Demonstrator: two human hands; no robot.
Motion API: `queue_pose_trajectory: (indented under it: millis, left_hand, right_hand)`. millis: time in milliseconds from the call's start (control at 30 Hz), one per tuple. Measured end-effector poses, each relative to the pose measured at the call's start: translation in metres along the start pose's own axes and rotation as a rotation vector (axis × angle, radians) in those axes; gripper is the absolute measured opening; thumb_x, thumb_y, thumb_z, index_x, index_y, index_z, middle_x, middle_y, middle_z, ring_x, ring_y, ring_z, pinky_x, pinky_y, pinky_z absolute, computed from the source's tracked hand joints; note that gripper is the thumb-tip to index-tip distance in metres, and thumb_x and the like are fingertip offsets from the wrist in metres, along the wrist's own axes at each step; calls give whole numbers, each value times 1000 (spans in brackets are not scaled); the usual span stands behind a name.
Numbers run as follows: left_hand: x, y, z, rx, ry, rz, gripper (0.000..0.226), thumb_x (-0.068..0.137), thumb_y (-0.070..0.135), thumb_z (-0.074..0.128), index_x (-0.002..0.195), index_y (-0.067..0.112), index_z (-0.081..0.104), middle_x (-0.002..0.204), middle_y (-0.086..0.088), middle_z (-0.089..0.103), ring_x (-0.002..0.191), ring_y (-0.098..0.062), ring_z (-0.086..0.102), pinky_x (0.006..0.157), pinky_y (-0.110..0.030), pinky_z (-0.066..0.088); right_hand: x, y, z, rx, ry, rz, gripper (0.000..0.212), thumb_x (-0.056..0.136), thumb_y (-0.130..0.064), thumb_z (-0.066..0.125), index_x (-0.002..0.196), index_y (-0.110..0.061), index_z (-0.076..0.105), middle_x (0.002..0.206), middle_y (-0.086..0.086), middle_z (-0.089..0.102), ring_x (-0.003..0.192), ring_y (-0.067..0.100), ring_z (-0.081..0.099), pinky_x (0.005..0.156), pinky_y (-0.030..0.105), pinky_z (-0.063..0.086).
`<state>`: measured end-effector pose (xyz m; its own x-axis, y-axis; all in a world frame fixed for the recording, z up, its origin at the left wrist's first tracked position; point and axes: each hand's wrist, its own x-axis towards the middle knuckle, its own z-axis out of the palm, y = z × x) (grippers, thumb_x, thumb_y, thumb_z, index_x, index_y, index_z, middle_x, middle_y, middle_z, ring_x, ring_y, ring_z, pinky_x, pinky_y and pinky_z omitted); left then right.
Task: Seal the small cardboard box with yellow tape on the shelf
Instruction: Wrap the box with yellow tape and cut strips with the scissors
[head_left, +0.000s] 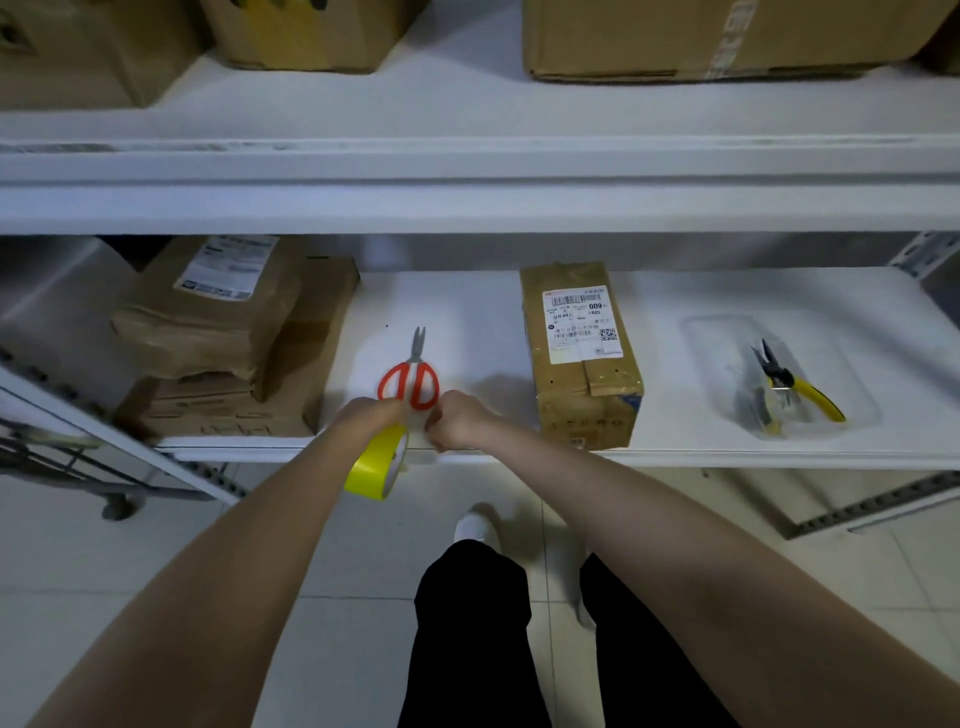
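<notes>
- Left hand (371, 413) clenched around the yellow tape roll (376, 462), held at the shelf (467, 322) front edge.
- Right hand (460, 418) curled just beside the roll, fingers pinched near it; can't tell if it has the tape end.
- Small cardboard box (582, 353) on the shelf, right of both hands, untouched.
- Red-handled scissors (410, 379) lie just behind the hands.
- Yellow-handled pliers (795, 384) in a clear tray (727, 332), far right.

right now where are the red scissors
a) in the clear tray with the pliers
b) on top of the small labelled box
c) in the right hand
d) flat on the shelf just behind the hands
d: the red scissors lie flat on the white shelf, just beyond both hands, untouched.
</notes>
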<state>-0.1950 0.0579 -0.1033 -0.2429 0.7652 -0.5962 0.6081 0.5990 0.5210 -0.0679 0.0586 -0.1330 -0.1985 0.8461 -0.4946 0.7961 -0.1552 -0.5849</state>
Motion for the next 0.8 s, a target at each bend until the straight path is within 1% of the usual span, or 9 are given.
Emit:
queue_pose_trajectory:
  millis: [100,167,233,267,333,400,500,667,800]
  left_hand:
    - [8,-1,3,64,-2,0,37,87,26,60,115,1,61,116,-21,61,108,-32,58,86,-34,43]
    - [10,1,4,79,-9,2,39,89,25,60,118,0,59,123,-21,58,114,-32,55,95,-36,42]
    - [11,4,7,80,-23,17,36,91,22,59,119,0,57,119,-18,57,108,-28,54,87,-32,39]
    - [11,5,9,95,-14,10,33,91,22,59,118,1,57,115,-17,57,101,-25,52,82,-29,36]
    - [12,4,9,130,30,-7,30,90,23,61,112,4,59,109,-16,57,92,-24,49,78,-28,36]
    - [13,1,7,126,79,-19,28,88,20,61,109,2,61,107,-15,60,95,-27,55,80,-31,43]
    - [10,-1,4,214,158,-10,32,88,19,58,114,1,61,118,-18,62,111,-31,58,89,-31,46]
    - [-4,8,3,211,201,16,29,88,19,54,108,1,61,112,-18,63,105,-32,59,74,-29,41]
    - [-10,23,-2,218,178,52,30,90,20,55,112,1,62,118,-16,62,109,-32,59,77,-29,43]
  right_hand:
    - [7,-2,6,58,-53,61,15,77,1,58,89,-1,68,84,15,67,63,24,60,59,24,47]
    - [11,-2,8,105,-65,83,16,76,3,59,90,1,67,82,15,65,62,24,60,58,24,46]
    - [16,-1,12,234,-87,118,20,77,4,57,94,5,67,86,19,68,76,30,67,65,31,51]
    - [18,0,13,293,-100,126,18,78,4,55,92,5,67,84,19,68,77,29,67,66,32,52]
    - [17,1,14,392,-117,134,13,80,5,51,81,-2,62,68,13,61,62,21,59,58,28,47]
    - [15,4,12,471,-126,137,17,81,6,51,72,-7,57,59,8,52,53,15,50,52,24,41]
    - [14,9,11,499,-135,134,18,82,5,52,70,-9,55,59,7,53,52,14,52,52,23,42]
    - [7,12,2,477,-104,144,16,82,3,55,71,-8,58,63,8,60,55,14,57,51,21,44]
    - [-1,12,-8,468,-51,151,24,74,8,50,58,-9,52,62,12,51,56,22,47,54,28,37]
